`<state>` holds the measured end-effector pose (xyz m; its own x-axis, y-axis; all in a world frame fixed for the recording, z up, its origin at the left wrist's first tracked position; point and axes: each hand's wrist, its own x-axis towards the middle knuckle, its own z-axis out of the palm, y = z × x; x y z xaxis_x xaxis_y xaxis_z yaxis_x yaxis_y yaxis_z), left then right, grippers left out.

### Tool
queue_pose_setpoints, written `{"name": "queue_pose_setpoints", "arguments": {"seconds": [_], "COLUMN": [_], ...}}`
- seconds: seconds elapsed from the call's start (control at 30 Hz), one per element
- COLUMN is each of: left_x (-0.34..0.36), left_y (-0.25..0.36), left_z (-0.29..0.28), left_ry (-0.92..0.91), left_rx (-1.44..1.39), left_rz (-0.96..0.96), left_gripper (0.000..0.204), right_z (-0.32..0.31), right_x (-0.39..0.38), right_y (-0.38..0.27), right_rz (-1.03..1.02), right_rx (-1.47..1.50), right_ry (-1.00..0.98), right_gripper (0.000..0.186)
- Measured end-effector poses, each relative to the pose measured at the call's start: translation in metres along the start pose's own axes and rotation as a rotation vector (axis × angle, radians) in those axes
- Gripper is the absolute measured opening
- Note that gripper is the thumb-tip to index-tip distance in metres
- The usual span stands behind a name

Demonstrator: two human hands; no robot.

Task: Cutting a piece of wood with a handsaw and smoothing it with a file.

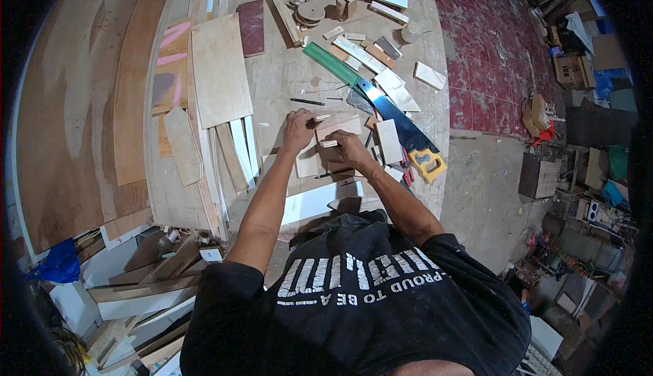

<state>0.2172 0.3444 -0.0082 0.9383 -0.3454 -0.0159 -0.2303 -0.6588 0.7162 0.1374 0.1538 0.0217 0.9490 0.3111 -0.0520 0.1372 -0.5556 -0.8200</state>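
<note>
My left hand (298, 131) is closed on a small, thin wooden piece (323, 117) that juts out to its right. Just to the right and a little nearer, my right hand (351, 149) pinches another small wooden piece (328, 143), its end pointing left. Between and beyond the hands lies a pale wooden block (343, 125) on the worktable (272, 90). A flat light board (307, 164) rests below my hands, partly hidden by them. To the right of my right hand is a pale rectangular board (389, 141). A dark pencil (333, 173) lies near my right wrist.
A handsaw (401, 123) with a yellow handle lies at the right, touching a green strip (331, 64). Red-handled pliers (407, 166) sit beside it. A dark pen (307, 101) lies beyond my left hand. Plywood (218, 70) is stacked left; wood scraps (153, 287) fill the lower left.
</note>
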Motion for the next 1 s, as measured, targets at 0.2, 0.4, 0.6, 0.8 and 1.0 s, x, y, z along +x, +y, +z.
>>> {"name": "queue_pose_setpoints", "arguments": {"seconds": [0.2,0.4,0.6,0.8,1.0], "left_x": [0.001,-0.001,-0.003,-0.009,-0.023], "left_y": [0.002,0.002,0.002,-0.005,-0.001], "left_z": [-0.001,-0.002,-0.009,-0.021,-0.019], "left_ry": [0.024,0.029,-0.125,-0.330,-0.275], "left_rx": [0.037,0.056,0.090,0.226,0.330], "left_rz": [0.059,0.048,0.002,0.180,0.279], "left_gripper": [0.017,0.019,0.030,0.071,0.083], "right_z": [0.002,0.005,0.012,0.012,0.012], "right_x": [-0.001,0.002,0.000,0.002,0.002], "right_y": [0.007,0.001,0.001,0.008,0.000], "right_rz": [0.036,0.018,0.009,0.084,0.041], "right_rx": [0.045,0.019,-0.012,-0.012,-0.017], "right_ry": [-0.023,-0.042,-0.003,-0.068,-0.049], "right_gripper": [0.037,0.036,0.039,0.041,0.039]}}
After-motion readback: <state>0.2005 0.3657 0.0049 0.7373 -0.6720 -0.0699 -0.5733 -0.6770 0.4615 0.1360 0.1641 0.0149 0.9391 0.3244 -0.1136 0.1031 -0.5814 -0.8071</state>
